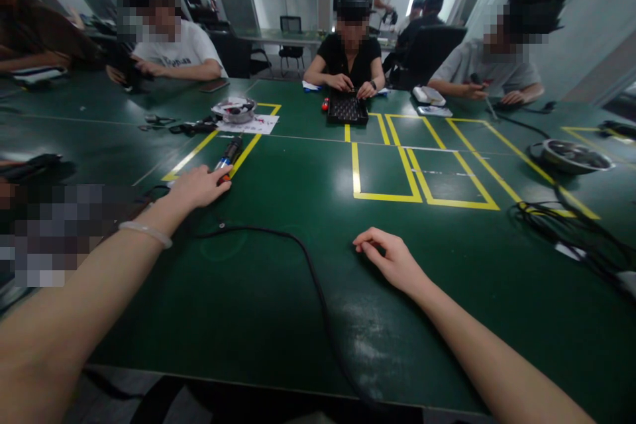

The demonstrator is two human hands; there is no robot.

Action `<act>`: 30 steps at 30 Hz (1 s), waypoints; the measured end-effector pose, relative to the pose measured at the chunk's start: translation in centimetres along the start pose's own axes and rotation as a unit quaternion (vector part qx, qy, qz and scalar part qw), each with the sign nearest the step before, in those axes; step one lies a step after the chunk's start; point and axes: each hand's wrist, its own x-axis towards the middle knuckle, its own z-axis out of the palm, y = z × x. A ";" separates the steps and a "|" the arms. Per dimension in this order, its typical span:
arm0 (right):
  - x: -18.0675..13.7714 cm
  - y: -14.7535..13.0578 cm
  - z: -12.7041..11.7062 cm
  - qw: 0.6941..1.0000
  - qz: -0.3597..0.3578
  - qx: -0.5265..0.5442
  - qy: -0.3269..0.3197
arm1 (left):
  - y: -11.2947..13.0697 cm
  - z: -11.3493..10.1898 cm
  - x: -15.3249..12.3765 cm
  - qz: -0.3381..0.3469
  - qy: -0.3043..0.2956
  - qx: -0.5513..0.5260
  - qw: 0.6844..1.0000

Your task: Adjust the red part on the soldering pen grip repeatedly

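My left hand [201, 187] is stretched far over the table on the left. Its fingers close around the orange rear end of a screwdriver-like tool [229, 154] with a blue and dark body, whose tip points away from me. Part of the handle is hidden by the fingers. Beyond that tip, a clear round dish [234, 110] with small items stands on a printed paper sheet [261, 124]. My right hand [390, 253] rests on the green table, fingers loosely bent, thumb apart, holding nothing visible. A black cable [311, 262] runs between my two arms toward the front edge.
Yellow tape frames [387, 197] mark the green tabletop [278, 358]. Opposite, a person works over a black tray [346, 108]. Other people sit left and right. A metal bowl [571, 158] and coiled black cables [539, 217] lie at right; dark tools [196, 126] lie left of the dish.
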 end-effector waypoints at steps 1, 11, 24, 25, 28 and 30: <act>0.0 0.0 0.0 1.000 0.000 0.000 -0.001 | 0.1 0.1 -0.1 -0.002 0.005 -0.001 1.000; 0.2 0.1 0.4 1.000 -0.020 -0.005 0.008 | 4.3 -0.3 -2.9 -0.013 0.014 -0.033 0.999; 0.0 -1.3 0.4 0.995 -0.070 -0.063 0.022 | 17.7 -4.1 -11.5 0.144 0.073 -0.058 0.985; 0.0 -1.4 0.6 0.995 -0.070 -0.065 0.018 | 18.6 -4.2 -11.9 0.154 0.077 -0.066 0.983; -0.1 -1.3 1.0 0.996 -0.063 -0.065 -0.003 | 21.2 -4.9 -12.7 0.190 0.089 -0.086 0.974; -0.2 -1.2 1.2 0.996 -0.055 -0.065 -0.021 | 22.7 -5.3 -13.0 0.216 0.093 -0.098 0.967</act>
